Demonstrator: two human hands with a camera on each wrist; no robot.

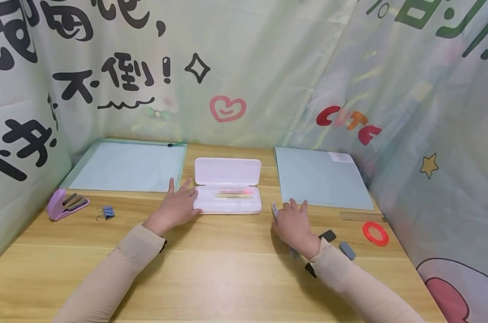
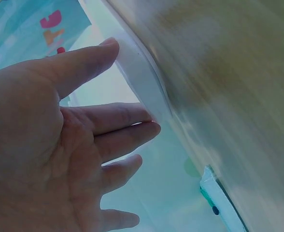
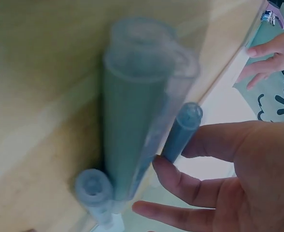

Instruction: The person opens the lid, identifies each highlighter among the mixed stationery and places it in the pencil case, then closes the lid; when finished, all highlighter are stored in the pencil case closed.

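Observation:
A white pencil case [image 1: 228,172] stands with its lid raised, and several thin pencil-like sticks [image 1: 234,194] lie in its tray. At the case's left end, my left hand [image 1: 178,207] touches the side with thumb and fingers extended; the left wrist view shows the thumb [image 2: 91,57] against the outer wall. To the right of the case, my right hand [image 1: 293,224] pinches a slim blue pen [image 3: 183,133] between thumb and finger. Beside it in the right wrist view is a wider pale green cylinder [image 3: 134,111], blurred, with a smaller capped tube [image 3: 93,191] below.
Pale blue sheets [image 1: 127,163] and a blue folder [image 1: 320,177] lie at the back. To the right are a ruler [image 1: 361,216], red ring [image 1: 383,240], dark block [image 1: 328,235] and grey-blue eraser [image 1: 347,250]. Binder clips [image 1: 108,212] and a purple hinged item [image 1: 57,204] lie left.

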